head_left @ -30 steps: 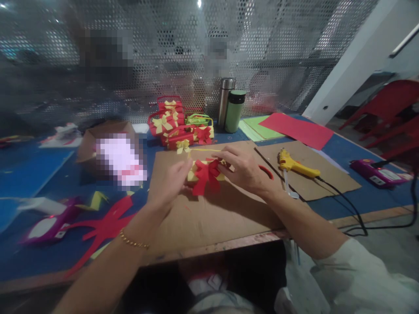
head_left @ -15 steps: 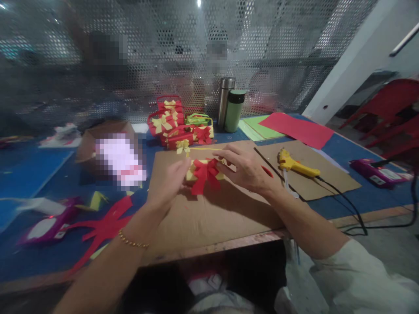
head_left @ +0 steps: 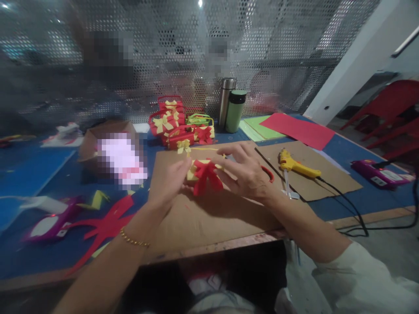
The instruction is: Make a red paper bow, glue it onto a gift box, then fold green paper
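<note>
A small yellow paper box (head_left: 194,171) with a thin yellow handle (head_left: 204,149) sits on the cardboard between my hands. On its front is a red bow (head_left: 206,174) with two tails hanging down. My left hand (head_left: 170,185) grips the box's left end, its thumb along the side. My right hand (head_left: 245,172) is curved around the right side, its fingertips at the bow's right loop. The red handle of what looks like scissors (head_left: 269,173) shows behind my right hand; the rest is hidden.
Red and yellow paper baskets (head_left: 166,124) stand at the back beside a steel flask (head_left: 224,104) and a green tumbler (head_left: 236,112). A yellow glue gun (head_left: 299,167) lies right, its cord trailing off the edge. Red paper cutouts (head_left: 108,222) lie left, near a brown box (head_left: 88,144).
The bow's tails have shifted slightly right and down. My right hand's fingers have lifted and curled a little more, and more of the red handle behind it shows. My left hand stays put.
</note>
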The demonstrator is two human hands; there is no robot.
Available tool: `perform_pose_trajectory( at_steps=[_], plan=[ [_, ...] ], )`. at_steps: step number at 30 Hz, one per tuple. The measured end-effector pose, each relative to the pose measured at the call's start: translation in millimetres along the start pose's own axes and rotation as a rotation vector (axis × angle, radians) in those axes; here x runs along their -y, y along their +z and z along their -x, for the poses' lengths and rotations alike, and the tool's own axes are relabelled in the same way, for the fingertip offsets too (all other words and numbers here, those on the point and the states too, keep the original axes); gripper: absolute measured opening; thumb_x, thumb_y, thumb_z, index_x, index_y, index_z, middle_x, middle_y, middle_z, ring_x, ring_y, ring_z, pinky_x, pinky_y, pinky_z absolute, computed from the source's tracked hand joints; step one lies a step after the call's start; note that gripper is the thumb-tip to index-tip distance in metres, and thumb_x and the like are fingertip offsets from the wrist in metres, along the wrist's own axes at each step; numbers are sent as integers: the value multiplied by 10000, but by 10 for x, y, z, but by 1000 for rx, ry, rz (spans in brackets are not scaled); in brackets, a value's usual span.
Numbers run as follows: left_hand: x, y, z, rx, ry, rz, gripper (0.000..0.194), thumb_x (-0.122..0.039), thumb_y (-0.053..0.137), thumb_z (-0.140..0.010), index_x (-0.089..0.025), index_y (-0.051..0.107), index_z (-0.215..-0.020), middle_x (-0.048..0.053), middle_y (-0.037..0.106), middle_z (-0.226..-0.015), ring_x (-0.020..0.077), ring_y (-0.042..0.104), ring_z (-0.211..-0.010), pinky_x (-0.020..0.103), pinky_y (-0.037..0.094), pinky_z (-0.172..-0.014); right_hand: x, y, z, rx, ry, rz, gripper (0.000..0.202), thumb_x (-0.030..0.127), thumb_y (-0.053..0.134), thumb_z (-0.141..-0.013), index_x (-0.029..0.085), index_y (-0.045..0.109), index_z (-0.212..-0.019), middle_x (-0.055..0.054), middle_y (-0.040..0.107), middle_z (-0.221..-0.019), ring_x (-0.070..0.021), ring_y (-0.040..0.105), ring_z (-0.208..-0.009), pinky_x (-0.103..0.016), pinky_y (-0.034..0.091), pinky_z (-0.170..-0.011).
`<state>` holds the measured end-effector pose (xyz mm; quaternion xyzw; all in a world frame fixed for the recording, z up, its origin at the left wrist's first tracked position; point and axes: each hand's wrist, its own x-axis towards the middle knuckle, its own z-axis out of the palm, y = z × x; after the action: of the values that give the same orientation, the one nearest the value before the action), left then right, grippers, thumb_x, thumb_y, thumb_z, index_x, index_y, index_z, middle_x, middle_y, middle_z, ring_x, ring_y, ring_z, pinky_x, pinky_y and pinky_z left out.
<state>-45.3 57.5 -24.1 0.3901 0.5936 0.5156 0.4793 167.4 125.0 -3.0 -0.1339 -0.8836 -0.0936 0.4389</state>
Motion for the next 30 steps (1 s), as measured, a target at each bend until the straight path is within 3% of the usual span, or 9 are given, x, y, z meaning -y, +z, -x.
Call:
perform_pose_trajectory(
  at_steps=[5, 30],
  plan=[
    [2, -2, 1, 0, 30, 12, 584, -696, 649, -853, -175, 706, -1111, 79, 740, -820, 162, 665, -581, 287, 574, -497, 91, 49, 25, 109, -58, 58, 228, 334, 549, -1017, 240, 738, -1104, -113, 634, -1303, -278, 529, -1153, -461, 408, -956],
    [30, -13, -16, -22, 41, 9, 575, -709, 671, -822, -196, 710, -1079, 69, 720, -794, 187, 678, -631, 296, 557, -521, 80, 119, 67, 153, -39, 24, 345, 431, 546, -1025, 191, 698, -1221, -128, 663, -1292, -280, 538, -1182, -446, 386, -974]
  ],
)
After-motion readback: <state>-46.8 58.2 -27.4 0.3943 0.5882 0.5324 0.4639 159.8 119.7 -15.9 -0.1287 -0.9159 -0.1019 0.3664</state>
